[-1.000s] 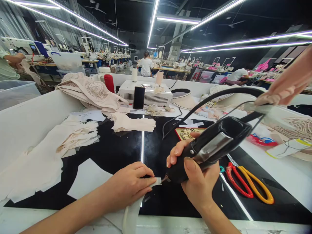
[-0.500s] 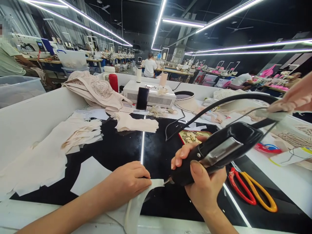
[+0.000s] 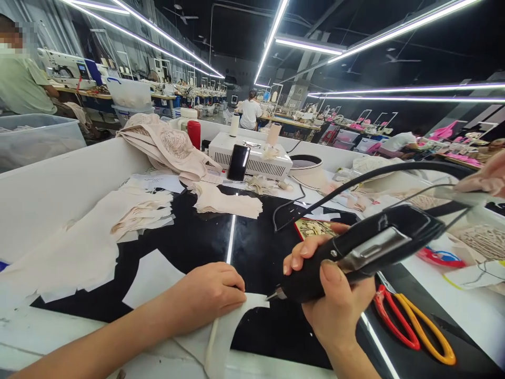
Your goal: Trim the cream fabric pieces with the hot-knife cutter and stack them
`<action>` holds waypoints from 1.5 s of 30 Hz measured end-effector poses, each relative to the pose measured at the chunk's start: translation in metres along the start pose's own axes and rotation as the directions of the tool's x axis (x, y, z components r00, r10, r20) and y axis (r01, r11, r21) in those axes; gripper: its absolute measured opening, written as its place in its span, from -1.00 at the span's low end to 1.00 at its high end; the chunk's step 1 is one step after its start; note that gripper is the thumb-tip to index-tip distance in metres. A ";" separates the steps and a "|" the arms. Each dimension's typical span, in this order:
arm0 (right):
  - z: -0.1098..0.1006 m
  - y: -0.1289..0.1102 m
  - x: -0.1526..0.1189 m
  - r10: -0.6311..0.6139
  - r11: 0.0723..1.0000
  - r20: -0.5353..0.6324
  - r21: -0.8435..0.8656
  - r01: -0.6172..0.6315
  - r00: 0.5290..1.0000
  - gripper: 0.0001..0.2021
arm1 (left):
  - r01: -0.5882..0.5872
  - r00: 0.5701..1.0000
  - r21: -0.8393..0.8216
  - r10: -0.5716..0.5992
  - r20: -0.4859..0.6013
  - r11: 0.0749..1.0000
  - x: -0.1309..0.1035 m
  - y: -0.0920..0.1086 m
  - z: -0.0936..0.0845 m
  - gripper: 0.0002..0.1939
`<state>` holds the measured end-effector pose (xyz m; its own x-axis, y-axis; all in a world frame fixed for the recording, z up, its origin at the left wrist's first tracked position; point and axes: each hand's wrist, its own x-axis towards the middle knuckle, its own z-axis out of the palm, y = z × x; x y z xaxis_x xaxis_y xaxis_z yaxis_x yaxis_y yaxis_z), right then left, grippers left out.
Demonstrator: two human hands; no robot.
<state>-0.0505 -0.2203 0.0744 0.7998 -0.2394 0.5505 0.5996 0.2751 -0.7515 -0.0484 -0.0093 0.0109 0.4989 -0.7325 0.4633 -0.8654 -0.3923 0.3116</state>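
Observation:
My right hand (image 3: 343, 289) is wrapped round a black corded handheld tool (image 3: 379, 242) with a silver lever along its body. The tool's thin metal tip (image 3: 276, 293) is at the end of a pale fabric strip (image 3: 256, 301); whether they touch I cannot tell. My left hand (image 3: 213, 289) has its fingers curled and closed on that strip, close to its end. The rest of the pale fabric hangs over the front edge of the table. Beneath my left forearm lies a white cut piece (image 3: 152, 276). To the right of my right hand rest scissors (image 3: 414, 326) with red and orange handles.
Stacked cream fabric pieces (image 3: 87, 237) lie at left, a smaller stack (image 3: 226, 201) farther back. A phone (image 3: 239, 162) leans on a white vented box (image 3: 260, 155). A tray (image 3: 315, 227) of small pieces sits behind the tool. Another person's hand (image 3: 487, 176) is by the cord.
The whole view has shifted slightly, so most things sit farther right. Both hands keep their grip, and the tool's tip stays at the strip's end.

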 end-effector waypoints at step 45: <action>0.012 -0.002 -0.005 -0.001 0.999 0.023 0.054 -0.001 1.000 -0.59 | 0.005 1.000 -0.015 -0.005 0.020 1.000 0.000 -0.001 0.001 -0.82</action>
<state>-0.0553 -0.2090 0.0776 0.7998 -0.2181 0.5592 0.5998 0.3250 -0.7312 -0.0478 -0.0092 0.0099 0.5020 -0.7414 0.4453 -0.8621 -0.3874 0.3268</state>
